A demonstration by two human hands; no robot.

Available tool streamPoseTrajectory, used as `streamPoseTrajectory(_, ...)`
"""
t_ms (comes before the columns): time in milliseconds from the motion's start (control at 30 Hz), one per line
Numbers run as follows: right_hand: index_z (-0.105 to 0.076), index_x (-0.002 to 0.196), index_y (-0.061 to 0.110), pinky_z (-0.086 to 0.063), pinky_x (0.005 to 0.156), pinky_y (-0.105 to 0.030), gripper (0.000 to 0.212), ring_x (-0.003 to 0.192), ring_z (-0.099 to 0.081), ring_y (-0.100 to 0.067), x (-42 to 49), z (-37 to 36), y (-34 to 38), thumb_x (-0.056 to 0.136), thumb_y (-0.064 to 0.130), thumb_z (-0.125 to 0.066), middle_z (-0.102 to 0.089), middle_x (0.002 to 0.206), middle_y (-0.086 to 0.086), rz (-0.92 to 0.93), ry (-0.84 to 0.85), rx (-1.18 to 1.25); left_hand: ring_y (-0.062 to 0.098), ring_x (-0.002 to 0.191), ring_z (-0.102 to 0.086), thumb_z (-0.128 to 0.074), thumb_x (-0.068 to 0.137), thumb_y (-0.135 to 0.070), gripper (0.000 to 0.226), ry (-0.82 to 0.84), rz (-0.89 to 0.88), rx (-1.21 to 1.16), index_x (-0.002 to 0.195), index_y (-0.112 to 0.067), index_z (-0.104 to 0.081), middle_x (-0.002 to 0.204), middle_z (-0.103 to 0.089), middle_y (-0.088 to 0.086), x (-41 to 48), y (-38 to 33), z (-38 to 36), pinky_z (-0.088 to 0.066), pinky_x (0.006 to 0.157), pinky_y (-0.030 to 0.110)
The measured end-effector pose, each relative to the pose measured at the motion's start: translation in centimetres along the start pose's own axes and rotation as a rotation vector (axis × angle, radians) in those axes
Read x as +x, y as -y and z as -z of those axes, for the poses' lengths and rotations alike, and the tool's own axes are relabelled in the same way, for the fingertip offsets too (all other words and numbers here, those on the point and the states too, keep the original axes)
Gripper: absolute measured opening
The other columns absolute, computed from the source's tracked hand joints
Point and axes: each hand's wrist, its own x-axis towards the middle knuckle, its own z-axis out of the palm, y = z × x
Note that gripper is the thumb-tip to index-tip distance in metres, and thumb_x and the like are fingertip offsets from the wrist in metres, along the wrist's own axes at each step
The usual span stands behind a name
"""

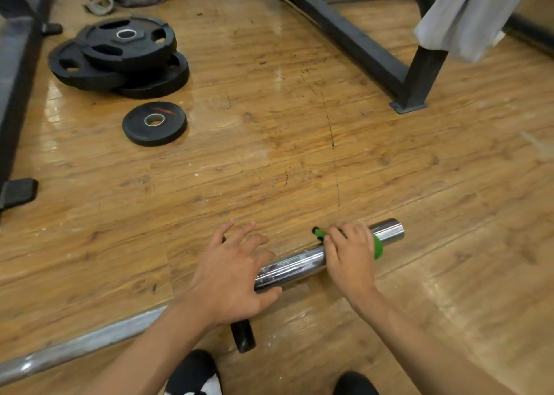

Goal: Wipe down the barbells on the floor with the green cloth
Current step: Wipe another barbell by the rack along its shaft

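barbell [293, 267]: lies on the wooden floor [269, 154] near the person's feet, chrome sleeve end pointing right.
green cloth [378, 246]: draped over the sleeve near its end.
right hand [350, 253]: fingers curled over cloth and sleeve, gripping.
left hand [233, 271]: fingers spread, resting on the sleeve's inner end.
weight plates [120, 56]: stacked far left.

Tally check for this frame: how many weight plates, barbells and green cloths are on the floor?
weight plates: 4, three in a stack, plus a small plate lying apart
barbell: 1
green cloth: 1, on the barbell under the right hand
Total: 6
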Motion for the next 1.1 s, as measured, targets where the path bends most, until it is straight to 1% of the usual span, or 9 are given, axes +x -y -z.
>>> streamPoseTrajectory(67,-0.068,0.128,0.024,-0.031,0.117,-0.043,0.037,0.118,-0.055,-0.019,-1.3,0.2,1.2,0.107,0.037,-0.04,-0.066,0.125,0.002,0.343,0.134,0.004,0.028,0.138,-0.055,-0.051,0.08,-0.076,0.061,0.007,0.007,-0.002,0.115,-0.035,-0.078,0.131,-0.071,-0.005,0.0,-0.1,0.1,-0.026,0.116,0.056)
streamPoseTrajectory(133,-0.063,0.136,0.03,-0.03,0.114,-0.036,0.046,0.123,-0.055,-0.016,-0.2,1.5,-0.9,0.11,0.049,-0.03,-0.064,0.133,0.003,0.46,0.224,-0.055,0.028,0.139,-0.054,-0.051,0.08,-0.076,0.061,0.014,0.007,-0.003,0.116,-0.034,-0.077,0.132,-0.07,-0.005,-0.2,-0.2,0.2,-0.023,0.117,0.056)
streamPoseTrajectory(300,-0.069,0.13,0.017,-0.039,0.109,-0.051,0.054,0.127,-0.057,-0.036,1.6,3.2,-8.6,0.107,0.047,-0.03,-0.065,0.131,-0.007,-0.029,0.052,-0.036,0.028,0.139,-0.053,-0.052,0.08,-0.074,0.059,0.008,0.012,0.002,0.114,-0.034,-0.077,0.131,-0.07,-0.006,-0.5,-0.7,0.2,-0.021,0.118,0.054)
streamPoseTrajectory(400,-0.072,0.122,0.006,-0.031,0.118,-0.056,0.05,0.133,-0.052,-0.041,1.1,1.9,-5.6,0.103,0.034,-0.035,-0.065,0.132,-0.017,-0.2,-0.098,-0.038,0.026,0.138,-0.054,-0.052,0.081,-0.073,0.058,-0.011,-0.004,-0.018,0.114,-0.033,-0.078,0.13,-0.07,-0.007,-0.5,-0.7,0.2,-0.022,0.118,0.052)
streamPoseTrajectory(533,-0.066,0.133,0.01,-0.026,0.123,-0.051,0.04,0.141,-0.046,-0.034,-3.1,-0.6,0.6,0.106,0.028,-0.043,-0.058,0.142,-0.014,0.263,0.001,-0.022,0.027,0.14,-0.051,-0.052,0.081,-0.068,0.058,0.004,-0.049,-0.053,0.119,-0.032,-0.075,0.136,-0.067,-0.003,0.1,0.9,-0.2,-0.024,0.118,0.047)
streamPoseTrajectory(633,-0.061,0.14,0.013,-0.034,0.119,-0.048,0.044,0.139,-0.048,-0.036,-0.7,0.1,-2.8,0.11,0.037,-0.041,-0.055,0.146,-0.015,0.529,0.07,-0.121,0.032,0.145,-0.045,-0.05,0.083,-0.064,0.058,0.027,-0.034,-0.098,0.123,-0.029,-0.073,0.143,-0.061,0.003,1.0,2.8,0.3,-0.018,0.119,0.043)
streamPoseTrajectory(733,-0.064,0.135,0.008,-0.039,0.112,-0.051,0.049,0.126,-0.056,-0.041,2.6,0.5,-6.2,0.111,0.038,-0.034,-0.061,0.133,-0.016,0.265,-0.033,-0.104,0.035,0.14,-0.049,-0.051,0.088,-0.055,0.052,-0.075,0.042,-0.095,0.116,-0.019,-0.075,0.14,-0.061,0.009,0.5,1.8,0.8,-0.023,0.122,0.051)
streamPoseTrajectory(900,-0.067,0.123,0.001,-0.03,0.119,-0.057,0.037,0.138,-0.047,-0.04,3.2,-1.7,-3.0,0.104,0.023,-0.043,-0.061,0.135,-0.021,-0.203,-0.305,-0.008,0.036,0.138,-0.051,-0.059,0.084,-0.053,0.043,-0.145,0.11,0.024,0.1,-0.016,-0.075,0.136,-0.065,0.01,-0.9,-1.2,-0.5,-0.029,0.121,0.058)
streamPoseTrajectory(1100,-0.053,0.141,0.014,-0.023,0.125,-0.048,0.038,0.147,-0.04,-0.035,1.6,-3.6,-0.9,0.111,0.032,-0.039,-0.051,0.153,-0.017,0.53,-0.083,-0.02,0.036,0.143,-0.045,-0.056,0.083,-0.055,0.045,-0.16,0.076,0.04,0.101,-0.018,-0.075,0.137,-0.063,0.01,1.4,2.5,-0.1,-0.027,0.119,0.054)
